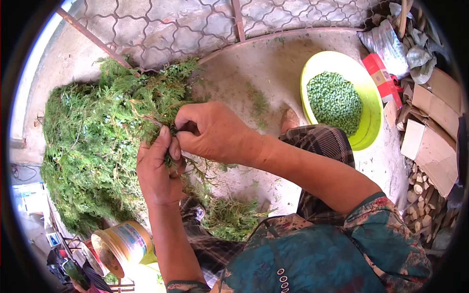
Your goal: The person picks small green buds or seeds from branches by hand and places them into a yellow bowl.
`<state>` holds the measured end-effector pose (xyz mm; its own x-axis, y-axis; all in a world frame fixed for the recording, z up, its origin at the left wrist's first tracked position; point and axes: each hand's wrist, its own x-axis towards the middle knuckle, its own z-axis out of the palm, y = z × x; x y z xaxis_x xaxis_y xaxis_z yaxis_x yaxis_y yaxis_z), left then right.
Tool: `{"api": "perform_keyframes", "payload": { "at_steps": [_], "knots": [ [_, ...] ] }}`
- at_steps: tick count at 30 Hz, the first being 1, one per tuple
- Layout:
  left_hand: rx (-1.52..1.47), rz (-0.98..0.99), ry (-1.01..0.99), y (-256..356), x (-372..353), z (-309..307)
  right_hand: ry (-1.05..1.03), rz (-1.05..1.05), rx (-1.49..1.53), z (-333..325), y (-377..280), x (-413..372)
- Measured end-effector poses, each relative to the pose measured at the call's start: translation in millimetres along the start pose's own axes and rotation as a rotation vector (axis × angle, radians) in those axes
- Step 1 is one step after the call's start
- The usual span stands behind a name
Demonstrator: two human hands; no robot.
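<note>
My left hand (159, 168) is closed round a sprig of green conifer foliage, thumb pressed against the fingers. Touching it from the right, my right hand (215, 132) pinches with thumb and forefinger at the sprig; whatever lies between those fingertips is too small to make out. Behind and to the left of both hands rises a large heap of green branches (97, 151) dotted with pale berries. A yellow-green basin (373, 105) stands at the upper right, with many small green berries (334, 100) in it.
Loose sprigs (227, 217) lie on the floor near my legs. Buckets (129, 244) lean at the lower left. A metal lattice (171, 29) runs along the top. Right of the basin are a red box (381, 75), cardboard (435, 146) and chopped wood (420, 205).
</note>
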<state>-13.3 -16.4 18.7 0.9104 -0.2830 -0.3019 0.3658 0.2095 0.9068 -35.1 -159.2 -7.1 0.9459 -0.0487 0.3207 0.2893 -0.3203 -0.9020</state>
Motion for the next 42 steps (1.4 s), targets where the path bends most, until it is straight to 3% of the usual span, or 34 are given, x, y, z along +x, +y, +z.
{"api": "perform_keyframes", "payload": {
  "at_steps": [1,3,4,6,11,14,16,17,19,20,24,32,34,38,40,42],
  "knots": [
    [0.035,0.016,0.021,0.9,1.4,1.1,0.006,-0.005,0.001,-3.6,-3.5,1.7],
    [0.103,0.097,0.126,-4.0,6.6,1.3,-0.225,0.429,0.621,-15.9,-10.1,2.6],
    [0.137,0.127,0.166,-2.8,9.1,-4.0,-0.226,0.420,0.620,-22.8,-10.4,2.3],
    [0.148,0.122,0.241,4.4,10.1,-11.6,-0.262,0.363,1.085,-36.4,-7.9,3.0],
    [0.181,0.161,0.199,9.3,13.3,-27.2,-0.055,0.395,1.150,-42.2,4.7,9.5],
    [0.173,0.208,0.206,12.4,10.3,-25.3,-0.064,0.491,0.913,-29.7,15.8,13.0],
    [0.164,0.244,0.215,13.6,5.6,-19.3,-0.099,0.389,0.591,-21.6,16.0,12.5],
    [0.159,0.262,0.218,13.6,4.5,-17.9,-0.097,0.389,0.592,-17.5,14.6,13.3],
    [0.130,0.273,0.156,9.8,4.1,-20.9,0.000,0.094,0.307,-11.5,13.0,15.0],
    [0.099,0.285,0.094,8.4,4.0,-22.2,0.000,0.095,0.308,-11.3,12.6,15.1],
    [-0.070,0.151,0.023,11.5,3.6,-19.3,-0.133,0.157,0.371,-9.4,8.9,15.6],
    [0.193,0.241,0.273,-0.7,4.9,-10.8,-0.139,0.185,0.363,-11.2,0.9,13.8],
    [0.216,0.208,0.269,4.0,2.4,-9.2,-0.276,0.338,0.631,-12.4,-0.7,11.5],
    [0.211,0.219,0.366,3.2,4.3,-1.5,-0.390,0.439,0.837,-9.5,0.8,7.1],
    [0.210,0.224,0.373,5.2,7.2,-7.1,-0.448,0.803,1.134,-6.7,7.8,7.5],
    [0.139,0.255,0.464,16.3,18.9,-33.3,-0.480,0.859,1.198,-15.3,7.4,4.6]
  ]
}}
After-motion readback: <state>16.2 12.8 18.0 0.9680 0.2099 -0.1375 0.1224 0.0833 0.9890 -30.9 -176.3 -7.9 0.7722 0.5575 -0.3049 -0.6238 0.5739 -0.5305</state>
